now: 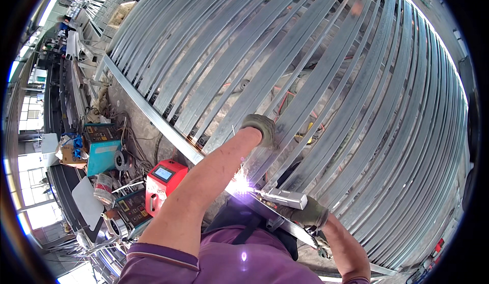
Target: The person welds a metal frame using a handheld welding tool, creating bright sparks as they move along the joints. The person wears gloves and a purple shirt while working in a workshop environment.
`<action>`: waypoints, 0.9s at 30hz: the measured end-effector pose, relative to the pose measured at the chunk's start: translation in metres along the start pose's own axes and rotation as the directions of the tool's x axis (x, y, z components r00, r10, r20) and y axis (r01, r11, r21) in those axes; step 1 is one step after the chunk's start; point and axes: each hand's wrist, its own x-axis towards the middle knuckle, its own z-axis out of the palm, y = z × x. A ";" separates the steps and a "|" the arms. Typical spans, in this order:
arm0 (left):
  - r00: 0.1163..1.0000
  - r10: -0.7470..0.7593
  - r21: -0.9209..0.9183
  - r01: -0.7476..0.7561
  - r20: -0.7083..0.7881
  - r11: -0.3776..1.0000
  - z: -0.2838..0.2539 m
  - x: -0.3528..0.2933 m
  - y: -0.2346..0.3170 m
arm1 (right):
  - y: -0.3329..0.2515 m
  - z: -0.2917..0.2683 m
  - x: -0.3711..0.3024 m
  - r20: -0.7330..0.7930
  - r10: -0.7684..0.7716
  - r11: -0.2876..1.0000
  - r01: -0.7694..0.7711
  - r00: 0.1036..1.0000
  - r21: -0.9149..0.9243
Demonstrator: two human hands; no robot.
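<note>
"Steel slats (280, 72) spread beyond both hands as a worker's gloved right hand (311, 213) grips a grey torch (288, 198), a violet arc (240, 183) blazing between the hands."

"And the left hand (261, 129)?"

"Gloved, it rests on the slats beyond the arc; whether its fingers clutch or merely press, one cannot tell."

"What could go wrong?"

"Bare skin may burn: the left forearm (206, 182) passes close beside the arc. A slip of the left hand could shift a slat and spoil the joint. Spatter might also reach the red cable (287, 100) below the slats, right of the left hand."

"What escapes the lens?"

"Glare swallows the torch's tip and the joint. The right hand's grip is partly hidden, and the slats' far ends run out of view."
</note>
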 end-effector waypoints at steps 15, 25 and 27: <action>0.999 -0.011 0.002 0.011 0.038 1.000 0.001 0.000 0.001 | -0.060 0.010 -0.006 -0.051 0.247 0.961 -0.251 0.968 -0.114; 1.000 0.005 0.015 -0.005 -0.004 1.000 0.006 0.006 -0.002 | 0.009 0.000 -0.010 -0.086 0.187 0.966 -0.167 0.979 0.199; 1.000 -0.003 0.010 0.003 -0.002 1.000 0.004 0.003 -0.002 | -0.013 0.003 -0.009 -0.116 0.186 0.982 -0.188 0.976 -0.005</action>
